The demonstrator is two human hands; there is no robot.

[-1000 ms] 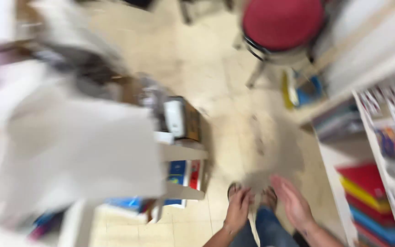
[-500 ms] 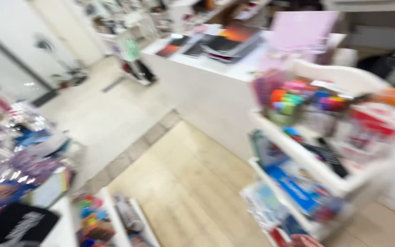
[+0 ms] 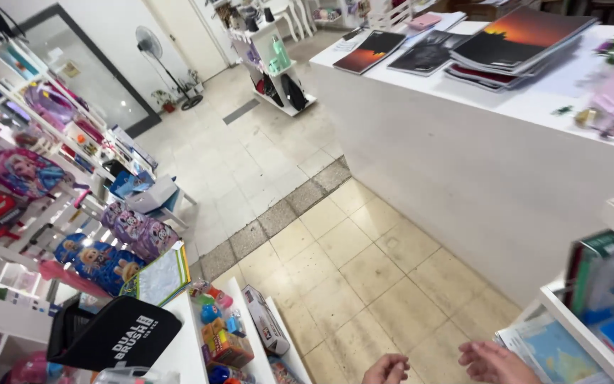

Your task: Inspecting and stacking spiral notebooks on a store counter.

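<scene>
Hands low at the frame's bottom edge — left hand loosely curled, right hand open with fingers spread, both holding nothing. They hover over the tiled floor, between the low white toy shelf and the bookshelf — white counter beyond.

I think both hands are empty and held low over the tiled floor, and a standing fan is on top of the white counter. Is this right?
Not quite. In the head view the standing fan is on the floor by the far wall, not on the white counter; notebooks lie there. The left hand and right hand are indeed empty, low over the tiled floor.
</scene>
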